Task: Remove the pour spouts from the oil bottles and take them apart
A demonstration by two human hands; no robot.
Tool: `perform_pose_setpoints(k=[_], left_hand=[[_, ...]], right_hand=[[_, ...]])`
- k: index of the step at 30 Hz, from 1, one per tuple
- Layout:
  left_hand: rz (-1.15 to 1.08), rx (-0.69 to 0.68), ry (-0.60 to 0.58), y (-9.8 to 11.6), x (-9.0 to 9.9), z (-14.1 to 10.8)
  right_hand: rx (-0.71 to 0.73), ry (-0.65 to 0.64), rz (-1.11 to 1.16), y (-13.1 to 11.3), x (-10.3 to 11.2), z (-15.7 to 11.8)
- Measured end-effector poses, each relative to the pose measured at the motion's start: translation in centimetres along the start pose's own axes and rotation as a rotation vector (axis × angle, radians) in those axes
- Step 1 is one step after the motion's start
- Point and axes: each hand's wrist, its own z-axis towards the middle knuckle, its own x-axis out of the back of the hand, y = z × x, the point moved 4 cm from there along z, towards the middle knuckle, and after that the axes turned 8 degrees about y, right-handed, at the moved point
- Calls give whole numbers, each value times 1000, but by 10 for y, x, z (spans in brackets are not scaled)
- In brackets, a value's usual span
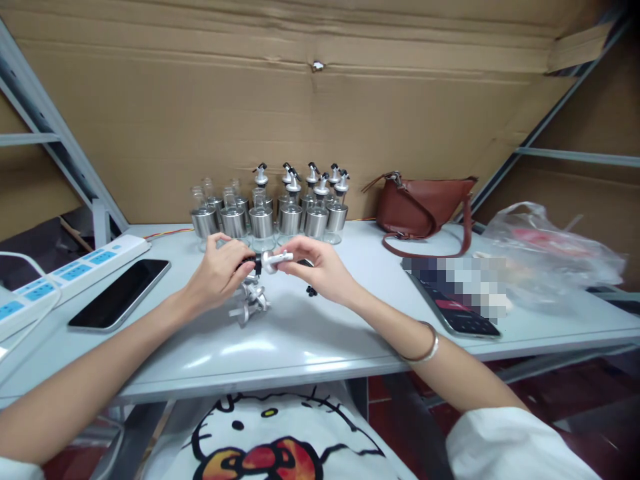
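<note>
Between my two hands, above the table, is a silver pour spout (271, 262) with a black stopper end. My left hand (220, 270) is closed on the black stopper end, and my right hand (317, 267) pinches the silver end. Loose silver spout parts (250, 303) lie in a pile just below my left hand. Small black parts (311, 291) lie partly hidden beneath my right hand. Behind my hands stand several glass bottles with metal bands (262, 223); those toward the right carry silver spouts with black tips, and those toward the left have bare necks.
A black phone (120, 297) and a white power strip (75, 273) with a cable lie at left. At right are a brown bag (425, 207), another phone (460, 310) and a clear plastic bag (555, 250). Cardboard (320, 120) stands behind the table (330, 347).
</note>
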Motion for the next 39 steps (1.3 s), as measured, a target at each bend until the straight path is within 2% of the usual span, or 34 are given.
perform_pose_setpoints(k=[2, 4, 9, 14, 18, 21, 26, 30, 32, 35, 37, 39], left_hand=[[-38, 8, -24, 2, -3, -1], [-53, -19, 2, 6, -3, -2], [-33, -92, 98, 14, 3, -1], [-47, -101, 157, 15, 5, -1], [-27, -111, 204, 15, 7, -2], [-28, -179, 239, 17, 9, -2], [-18, -238, 245, 20, 9, -4], [-14, -229, 225, 20, 10, -4], [-5, -194, 223, 19, 11, -2], [-5, -129, 209, 18, 12, 0], [-34, -70, 178, 17, 10, 2], [-89, 25, 120, 14, 7, 3]], right_hand=[[142, 4, -216, -6, -1, -4], [261, 19, -346, -9, -2, -8], [511, 46, -507, -5, -2, -12], [639, 47, -625, 0, 1, -10], [559, 39, -646, -2, 2, -8], [367, -24, -614, -1, 0, -5], [24, -168, -364, 8, -6, -4], [-144, -277, -146, 19, -11, -5], [-167, -281, -54, 22, -11, -4], [-103, -242, 3, 19, -8, -1], [-1, -197, -70, 15, -5, -1], [159, -143, -230, 8, -2, -3]])
